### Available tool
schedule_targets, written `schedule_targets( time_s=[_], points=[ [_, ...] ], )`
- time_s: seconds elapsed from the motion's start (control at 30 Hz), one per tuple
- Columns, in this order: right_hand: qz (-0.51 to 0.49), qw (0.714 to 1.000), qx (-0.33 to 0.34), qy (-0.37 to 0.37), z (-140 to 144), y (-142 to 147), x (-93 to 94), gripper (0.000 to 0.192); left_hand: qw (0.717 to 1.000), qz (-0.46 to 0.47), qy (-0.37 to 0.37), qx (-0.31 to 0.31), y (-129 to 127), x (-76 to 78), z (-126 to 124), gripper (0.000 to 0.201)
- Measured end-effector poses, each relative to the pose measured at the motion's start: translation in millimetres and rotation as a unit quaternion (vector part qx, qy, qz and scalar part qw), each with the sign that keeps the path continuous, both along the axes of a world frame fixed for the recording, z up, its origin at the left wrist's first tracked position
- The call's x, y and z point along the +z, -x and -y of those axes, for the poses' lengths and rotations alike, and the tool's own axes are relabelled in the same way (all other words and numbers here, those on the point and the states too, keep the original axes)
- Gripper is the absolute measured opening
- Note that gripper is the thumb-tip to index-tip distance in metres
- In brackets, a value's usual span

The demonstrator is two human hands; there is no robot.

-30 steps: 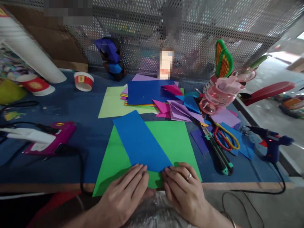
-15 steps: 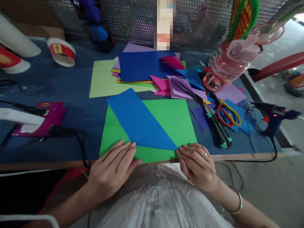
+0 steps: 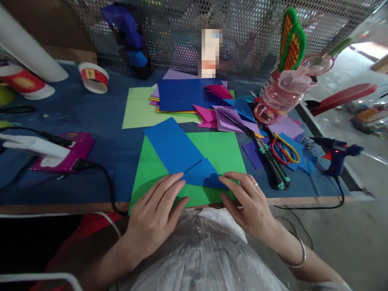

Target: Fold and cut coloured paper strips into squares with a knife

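A blue paper strip lies slantwise on a green sheet at the near edge of the blue table. Its near end is folded back over itself into a flap. My left hand rests flat with its fingertips at the flap's left edge. My right hand, with a ring and a bracelet, presses its fingers on the flap's right corner. Both hands lie on the paper with fingers extended.
A stack of coloured papers and folded pieces sit behind. To the right lie scissors, a cutter, a blue glue gun and a pink bottle. A magenta glue gun with its cord lies left. Red-and-white cups stand far left.
The near end of the blue strip has been folded back over itself. My hands moved from its corners onto the new flap. The camera view shifted slightly.
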State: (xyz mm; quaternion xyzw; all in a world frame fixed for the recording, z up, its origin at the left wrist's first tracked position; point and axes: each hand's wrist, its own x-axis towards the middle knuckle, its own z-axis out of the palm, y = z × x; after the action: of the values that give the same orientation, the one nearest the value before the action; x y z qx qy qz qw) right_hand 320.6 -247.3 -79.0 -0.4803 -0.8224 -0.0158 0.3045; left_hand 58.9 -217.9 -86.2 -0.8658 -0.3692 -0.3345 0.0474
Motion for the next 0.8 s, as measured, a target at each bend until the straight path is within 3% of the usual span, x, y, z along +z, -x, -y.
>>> schedule_targets(
  time_s=[0.53, 0.67, 0.8],
  points=[
    [0.048, 0.997, -0.022, 0.06, -24, 7, 5.0, 0.038, 1.0, 0.012, -0.002, -0.026, 2, -8.2, -1, 0.022],
    [0.05, 0.995, -0.075, 0.045, -25, -7, 7.9, 0.037, 0.999, 0.021, -0.017, -0.037, 5, -12.1, -6, 0.024],
    [0.052, 0.983, -0.175, 0.015, -22, -33, 8.6, 0.037, 0.998, 0.021, -0.022, -0.05, 4, -10.5, -10, 0.022]
  ],
)
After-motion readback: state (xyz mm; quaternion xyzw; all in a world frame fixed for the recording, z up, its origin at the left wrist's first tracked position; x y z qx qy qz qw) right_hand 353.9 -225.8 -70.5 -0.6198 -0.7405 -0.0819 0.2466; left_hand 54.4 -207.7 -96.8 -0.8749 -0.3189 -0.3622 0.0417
